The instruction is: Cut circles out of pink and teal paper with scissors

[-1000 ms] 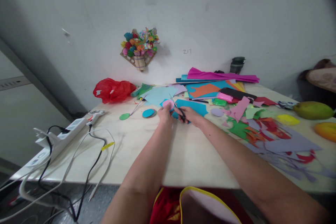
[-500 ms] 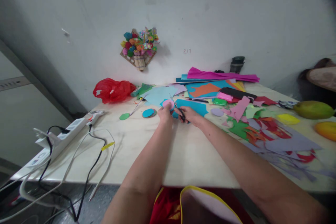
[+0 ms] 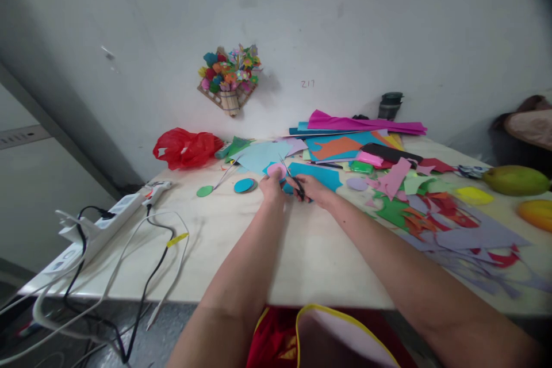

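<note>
**Thumb near the blades**

At the frame's centre, the pink disc (image 3: 273, 169) sat pinched by the left hand (image 3: 270, 186). A slackening pinch might have skewed a cut, and a hasty snip of the scissors (image 3: 298, 183) might have nicked that thumb. The right hand's (image 3: 311, 187) grip was curled round the handles. Both arms stretched from the lower edge, converging over the pale surface (image 3: 215, 236).

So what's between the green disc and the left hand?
The blue disc, as the head view shows: green disc to its left, left hand to its right.
</note>
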Action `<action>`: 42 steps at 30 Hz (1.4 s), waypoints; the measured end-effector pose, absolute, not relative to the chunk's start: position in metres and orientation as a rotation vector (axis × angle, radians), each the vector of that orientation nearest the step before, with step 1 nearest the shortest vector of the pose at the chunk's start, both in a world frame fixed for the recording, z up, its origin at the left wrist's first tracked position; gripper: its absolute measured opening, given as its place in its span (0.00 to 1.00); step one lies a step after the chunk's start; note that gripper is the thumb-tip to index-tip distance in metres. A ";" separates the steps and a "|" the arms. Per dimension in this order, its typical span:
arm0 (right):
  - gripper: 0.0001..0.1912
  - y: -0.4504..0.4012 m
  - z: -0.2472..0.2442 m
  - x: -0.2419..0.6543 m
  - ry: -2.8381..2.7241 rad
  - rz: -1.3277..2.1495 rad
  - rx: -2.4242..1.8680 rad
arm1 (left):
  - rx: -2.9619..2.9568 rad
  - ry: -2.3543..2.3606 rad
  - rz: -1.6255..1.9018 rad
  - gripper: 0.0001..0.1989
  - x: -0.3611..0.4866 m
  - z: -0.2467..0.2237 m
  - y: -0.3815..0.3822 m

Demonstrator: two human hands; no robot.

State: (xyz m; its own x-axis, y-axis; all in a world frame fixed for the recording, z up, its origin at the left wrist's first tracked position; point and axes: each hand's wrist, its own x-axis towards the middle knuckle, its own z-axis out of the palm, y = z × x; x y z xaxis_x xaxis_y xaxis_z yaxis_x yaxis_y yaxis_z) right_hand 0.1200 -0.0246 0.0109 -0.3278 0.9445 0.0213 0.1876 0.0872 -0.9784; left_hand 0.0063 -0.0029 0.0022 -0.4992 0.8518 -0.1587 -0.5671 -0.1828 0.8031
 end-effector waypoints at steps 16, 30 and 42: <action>0.12 -0.023 0.009 0.118 -1.600 1.310 -1.140 | 0.406 1.107 1.839 0.08 0.007 0.005 -0.005; 0.08 -0.029 0.018 0.118 -1.535 1.346 -1.144 | 0.430 1.078 1.840 0.07 0.003 0.003 -0.001; 0.08 -0.030 0.021 0.121 -1.535 1.369 -1.162 | 0.490 1.055 1.845 0.09 -0.002 0.002 0.000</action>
State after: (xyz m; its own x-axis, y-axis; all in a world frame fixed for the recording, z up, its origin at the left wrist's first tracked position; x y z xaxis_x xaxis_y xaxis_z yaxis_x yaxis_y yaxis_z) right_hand 0.1207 -0.0302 0.0206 -0.2972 0.9543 -0.0308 0.1395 0.0115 -0.9902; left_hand -0.0016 -0.0002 0.0017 -0.4940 0.8640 -0.0971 -0.5218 -0.2053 0.8280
